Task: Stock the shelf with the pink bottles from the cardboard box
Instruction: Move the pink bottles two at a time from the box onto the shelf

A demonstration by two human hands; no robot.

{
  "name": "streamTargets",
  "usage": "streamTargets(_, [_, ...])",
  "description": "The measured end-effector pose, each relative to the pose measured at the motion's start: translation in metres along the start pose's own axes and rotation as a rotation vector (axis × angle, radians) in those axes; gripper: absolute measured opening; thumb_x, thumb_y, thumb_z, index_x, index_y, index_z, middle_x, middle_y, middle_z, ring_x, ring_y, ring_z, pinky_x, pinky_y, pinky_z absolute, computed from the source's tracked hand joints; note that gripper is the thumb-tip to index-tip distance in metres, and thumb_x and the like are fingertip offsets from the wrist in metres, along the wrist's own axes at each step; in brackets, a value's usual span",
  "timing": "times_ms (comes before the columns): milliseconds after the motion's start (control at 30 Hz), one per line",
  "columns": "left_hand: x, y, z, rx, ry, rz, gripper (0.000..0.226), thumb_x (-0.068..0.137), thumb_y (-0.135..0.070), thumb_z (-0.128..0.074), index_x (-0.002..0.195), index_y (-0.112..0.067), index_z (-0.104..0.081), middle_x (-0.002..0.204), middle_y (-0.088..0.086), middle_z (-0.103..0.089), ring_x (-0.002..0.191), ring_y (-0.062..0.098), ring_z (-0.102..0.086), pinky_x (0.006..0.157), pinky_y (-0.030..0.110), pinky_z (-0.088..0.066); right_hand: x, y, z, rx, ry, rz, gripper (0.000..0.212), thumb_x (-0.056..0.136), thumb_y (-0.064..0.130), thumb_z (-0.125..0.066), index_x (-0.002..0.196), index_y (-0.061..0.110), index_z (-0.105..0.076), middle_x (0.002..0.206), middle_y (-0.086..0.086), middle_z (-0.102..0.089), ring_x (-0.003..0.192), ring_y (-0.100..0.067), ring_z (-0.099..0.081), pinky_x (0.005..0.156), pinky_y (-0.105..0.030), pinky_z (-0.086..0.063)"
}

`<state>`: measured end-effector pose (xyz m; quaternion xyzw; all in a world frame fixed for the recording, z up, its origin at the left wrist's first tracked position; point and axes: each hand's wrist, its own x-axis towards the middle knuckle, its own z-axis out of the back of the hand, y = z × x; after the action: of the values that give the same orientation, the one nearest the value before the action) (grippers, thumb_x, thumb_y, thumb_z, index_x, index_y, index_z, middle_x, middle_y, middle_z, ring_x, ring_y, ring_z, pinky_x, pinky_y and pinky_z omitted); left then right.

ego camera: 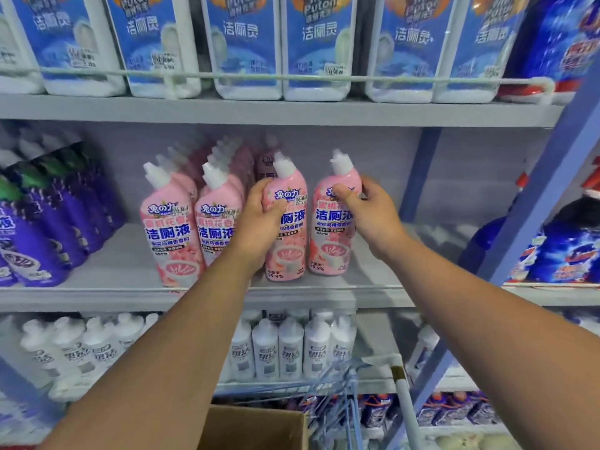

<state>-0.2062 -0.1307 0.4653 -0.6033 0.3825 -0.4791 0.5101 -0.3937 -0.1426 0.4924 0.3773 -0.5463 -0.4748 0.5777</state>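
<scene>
**Two pink bottles set on the middle shelf**

The cardboard box [256, 428] sits low. Beyond it, the left hand [259, 219] grips one pink toilet-cleaner bottle [287, 228]; the right hand [367, 212] pinches another bottle [331, 235]. Likely full, heavy, smooth plastic: the waist below the neck looks safest to hold.

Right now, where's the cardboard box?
In the head view the cardboard box sits at the bottom centre, below the shelf of white bottles and between the person's forearms.

Glossy plastic pink bottles [285, 222]; matt brown cardboard box [256, 428].
</scene>
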Motion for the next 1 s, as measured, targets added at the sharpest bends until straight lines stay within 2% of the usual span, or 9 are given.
streamTargets(100, [0.011,0.016,-0.003,0.001,-0.012,0.043,0.040,0.099,-0.022,-0.058,0.133,-0.043,-0.053,0.116,-0.003,-0.071,0.098,0.019,-0.072,0.086,0.050,-0.060,0.013,-0.017,-0.001,-0.024,0.027,0.005,0.023,0.095,0.024,-0.066,0.116,0.018,-0.060,0.093,0.008,-0.070,0.069,0.005,-0.069,0.056,-0.014,-0.052])
streamTargets(167, [0.014,0.023,-0.004,0.027,-0.014,0.021,0.041,0.100,-0.025,-0.057,0.135,-0.046,-0.049,0.115,-0.009,-0.070,0.097,0.012,-0.072,0.086,0.044,-0.060,0.023,-0.028,-0.001,-0.009,0.017,0.008,0.020,0.095,0.024,-0.066,0.114,0.022,-0.060,0.093,0.008,-0.071,0.073,0.003,-0.070,0.062,-0.017,-0.054])
streamTargets(267, [0.011,0.033,-0.007,0.202,-0.049,-0.071,0.050,0.100,-0.035,-0.054,0.146,-0.045,-0.036,0.130,-0.012,-0.061,0.107,0.003,-0.064,0.095,0.034,-0.054,0.034,-0.039,0.000,-0.009,0.009,0.033,0.025,0.092,0.029,-0.070,0.114,0.026,-0.060,0.099,0.006,-0.072,0.086,-0.006,-0.071,0.074,-0.027,-0.059])
streamTargets(333, [0.001,0.046,-0.011,0.322,-0.149,-0.111,0.064,0.093,-0.045,-0.060,0.149,-0.038,-0.030,0.140,-0.010,-0.055,0.120,0.009,-0.058,0.102,0.037,-0.048,0.030,-0.049,0.001,-0.023,0.025,0.065,0.037,0.085,0.028,-0.077,0.117,0.028,-0.058,0.102,0.008,-0.072,0.090,-0.003,-0.070,0.076,-0.023,-0.058])
streamTargets(433, [-0.027,0.071,-0.027,0.565,-0.362,-0.109,0.084,0.073,-0.049,-0.077,0.140,-0.025,-0.034,0.129,-0.002,-0.060,0.113,0.021,-0.062,0.089,0.047,-0.055,0.008,-0.089,-0.001,-0.214,0.017,0.080,0.057,0.070,0.019,-0.088,0.116,0.028,-0.056,0.105,0.010,-0.065,0.085,0.011,-0.062,0.071,-0.007,-0.047])
streamTargets(533, [-0.049,0.084,-0.046,0.857,-0.407,-0.030,0.100,0.067,-0.049,-0.086,0.143,-0.016,-0.030,0.129,0.011,-0.049,0.113,0.034,-0.056,0.082,0.048,-0.055,-0.011,-0.126,-0.009,-0.396,-0.008,0.064,0.074,0.064,0.019,-0.088,0.127,0.027,-0.051,0.109,0.003,-0.051,0.090,0.008,-0.051,0.076,-0.015,-0.044])
streamTargets(733, [-0.024,0.089,-0.049,0.922,-0.425,0.027,0.090,0.075,-0.032,-0.085,0.141,-0.013,-0.027,0.129,0.015,-0.048,0.107,0.040,-0.060,0.082,0.046,-0.051,0.009,-0.141,-0.021,-0.360,-0.005,0.035,0.052,0.073,0.015,-0.077,0.117,0.030,-0.054,0.113,0.003,-0.064,0.094,-0.005,-0.066,0.080,-0.022,-0.057])
streamTargets(833, [-0.007,0.092,-0.051,0.911,-0.415,0.061,0.091,0.079,-0.025,-0.081,0.148,-0.014,-0.022,0.136,0.016,-0.044,0.113,0.040,-0.058,0.085,0.047,-0.050,0.019,-0.138,-0.031,-0.311,0.019,0.021,0.044,0.078,0.010,-0.076,0.114,0.023,-0.054,0.108,0.006,-0.065,0.091,-0.006,-0.063,0.066,-0.002,-0.045])
streamTargets(1000, [0.025,0.106,-0.053,0.884,-0.463,0.069,0.088,0.083,-0.013,-0.074,0.153,-0.013,-0.020,0.140,0.020,-0.041,0.119,0.041,-0.054,0.090,0.048,-0.049,0.055,-0.136,-0.036,-0.296,0.135,-0.019,0.036,0.084,0.009,-0.076,0.113,0.020,-0.059,0.096,0.013,-0.063,0.079,-0.002,-0.059,0.056,0.001,-0.039])
